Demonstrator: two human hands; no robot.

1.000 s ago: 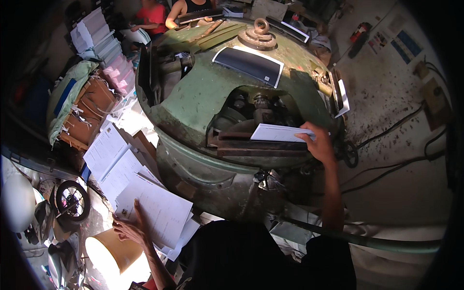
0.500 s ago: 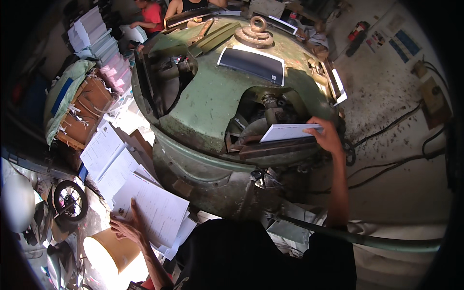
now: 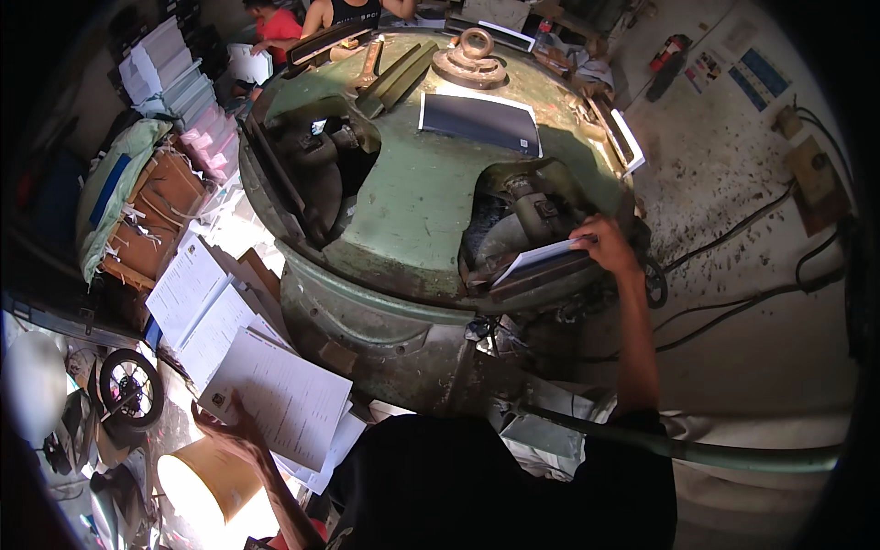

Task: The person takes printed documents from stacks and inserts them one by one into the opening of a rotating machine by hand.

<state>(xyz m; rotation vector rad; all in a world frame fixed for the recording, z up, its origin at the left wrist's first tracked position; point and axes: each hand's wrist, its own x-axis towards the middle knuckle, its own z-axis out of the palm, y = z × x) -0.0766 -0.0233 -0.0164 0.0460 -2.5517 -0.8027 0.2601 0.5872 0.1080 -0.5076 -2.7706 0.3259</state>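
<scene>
Booklet (image 3: 538,258) at the near-right rim of the green machine (image 3: 412,211), likely light, bendy and slick, is best held by its right end, where my right hand (image 3: 600,244) pinches it, while left of that machine my left hand (image 3: 236,434) touches printed sheets (image 3: 280,394), its grip unclear.

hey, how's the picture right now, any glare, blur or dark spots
In the head view, glare bleaches part of the yellow container; in the head view, a pale shape at far left is blurred; the head view's corners are black, but the sheets by the left hand show print.
</scene>
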